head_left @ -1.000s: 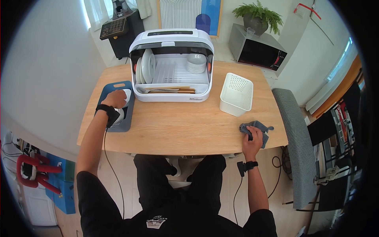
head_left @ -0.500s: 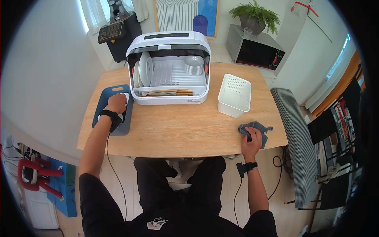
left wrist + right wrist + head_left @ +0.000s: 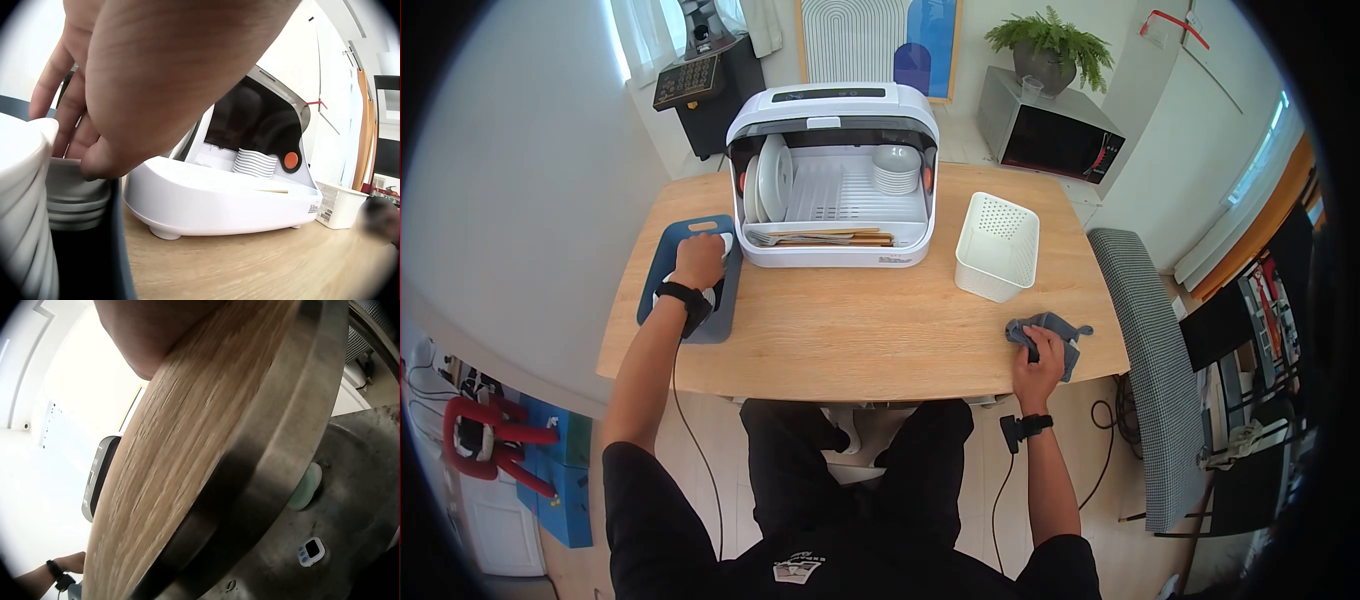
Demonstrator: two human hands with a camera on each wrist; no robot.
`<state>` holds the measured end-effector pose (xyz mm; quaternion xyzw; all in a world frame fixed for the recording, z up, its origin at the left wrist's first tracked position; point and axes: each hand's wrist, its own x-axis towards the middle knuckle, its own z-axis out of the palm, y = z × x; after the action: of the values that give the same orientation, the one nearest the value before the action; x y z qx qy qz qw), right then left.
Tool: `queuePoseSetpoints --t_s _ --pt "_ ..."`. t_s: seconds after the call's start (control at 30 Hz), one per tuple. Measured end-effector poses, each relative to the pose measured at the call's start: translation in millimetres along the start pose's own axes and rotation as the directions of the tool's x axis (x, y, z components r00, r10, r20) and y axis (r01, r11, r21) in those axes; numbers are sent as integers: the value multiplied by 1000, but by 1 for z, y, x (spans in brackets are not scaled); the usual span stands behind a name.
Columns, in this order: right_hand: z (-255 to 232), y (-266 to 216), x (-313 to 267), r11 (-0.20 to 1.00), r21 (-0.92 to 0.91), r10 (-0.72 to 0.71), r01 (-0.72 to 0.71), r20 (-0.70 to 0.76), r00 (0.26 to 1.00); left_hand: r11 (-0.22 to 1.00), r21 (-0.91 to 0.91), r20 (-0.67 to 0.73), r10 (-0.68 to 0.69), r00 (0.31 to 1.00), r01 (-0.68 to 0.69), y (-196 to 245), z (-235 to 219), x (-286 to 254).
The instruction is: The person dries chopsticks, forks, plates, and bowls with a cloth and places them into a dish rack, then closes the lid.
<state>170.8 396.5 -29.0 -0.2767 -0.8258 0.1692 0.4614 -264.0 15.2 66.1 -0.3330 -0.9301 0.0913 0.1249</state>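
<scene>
My left hand [image 3: 700, 264] reaches down into a blue-grey basket [image 3: 718, 326] at the table's left end. In the left wrist view its thumb and fingers pinch the rim of the top bowl in a stack of white bowls [image 3: 76, 203]. A second stack of white dishes [image 3: 25, 200] stands close beside it in the basket. Near the table's front right corner, my right hand [image 3: 1040, 362] grips a dark grey cloth [image 3: 1055, 325] lying on the wood. The right wrist view shows only part of that hand, and the cloth is hidden there.
A white dish dryer [image 3: 835, 258] with its lid raised holds upright plates [image 3: 775, 178], a bowl stack [image 3: 895, 170] and chopsticks and forks [image 3: 830, 238] in a front tray. A white perforated basket [image 3: 997, 250] stands right of it. Beyond the table are a microwave [image 3: 1055, 135] and a bench [image 3: 1145, 380].
My left hand has shifted slightly right and deeper over the dishes in the basket, covering more of them. My right hand stays on the cloth. The head view has tilted a little.
</scene>
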Motion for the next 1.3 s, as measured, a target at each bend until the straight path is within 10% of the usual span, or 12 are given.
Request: queuePoseSetpoints --t_s 0.53,0.73,0.83,0.93,1.3 --pt "1 1 -1 1000 19 -15 16 -20 1000 993 -110 -317 -81 945 48 -5 -48 -26" --pt "3 5 -1 1000 -5 -18 18 -1 1000 882 -465 -539 -214 815 -76 42 -94 -91" --pt "2 4 -1 999 -19 -27 28 10 1000 68 -997 -48 -321 946 -27 74 -72 -124" --pt "-1 -1 2 999 -13 -43 44 27 999 -245 -969 34 -258 966 -32 120 -42 -150" --pt "32 -99 -5 940 284 -242 191 160 957 -587 -807 114 -261 959 -64 210 32 -135"
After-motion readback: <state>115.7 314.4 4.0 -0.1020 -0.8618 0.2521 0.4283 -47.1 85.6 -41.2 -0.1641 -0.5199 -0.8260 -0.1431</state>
